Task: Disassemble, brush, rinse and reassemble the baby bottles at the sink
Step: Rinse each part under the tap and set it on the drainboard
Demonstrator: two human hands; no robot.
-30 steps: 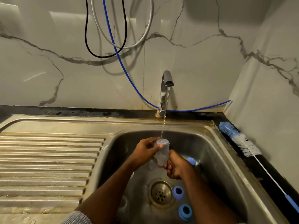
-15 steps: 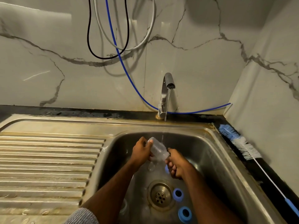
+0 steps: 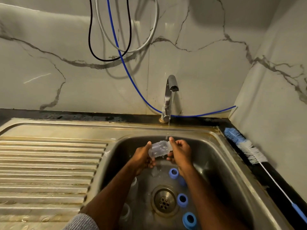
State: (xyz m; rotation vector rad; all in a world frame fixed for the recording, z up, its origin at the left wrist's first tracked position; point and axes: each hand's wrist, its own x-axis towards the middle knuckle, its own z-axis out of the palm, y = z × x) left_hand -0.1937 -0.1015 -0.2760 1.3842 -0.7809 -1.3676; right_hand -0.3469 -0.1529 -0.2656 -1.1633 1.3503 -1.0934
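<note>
One clear bottle [image 3: 159,149] is held over the sink [image 3: 232,163]. Three blue rings: [image 3: 173,173], [image 3: 182,200], [image 3: 189,219]. One brush [image 3: 245,146]. One tap [image 3: 169,97]. One drain [image 3: 164,201]. Three hoses: black [image 3: 90,39], white [image 3: 149,40], blue [image 3: 126,70].

Domestic kitchen sink area. Stainless-steel sink [image 3: 216,156] w/ ribbed drainboard [image 3: 49,163] at left, chrome tap [image 3: 169,97] running, marble-look wall panels [image 3: 49,63], black desk edge [image 3: 272,178] carrying a bottle brush [image 3: 245,146]; loose hoses [image 3: 123,63] hang on the wall.
</note>
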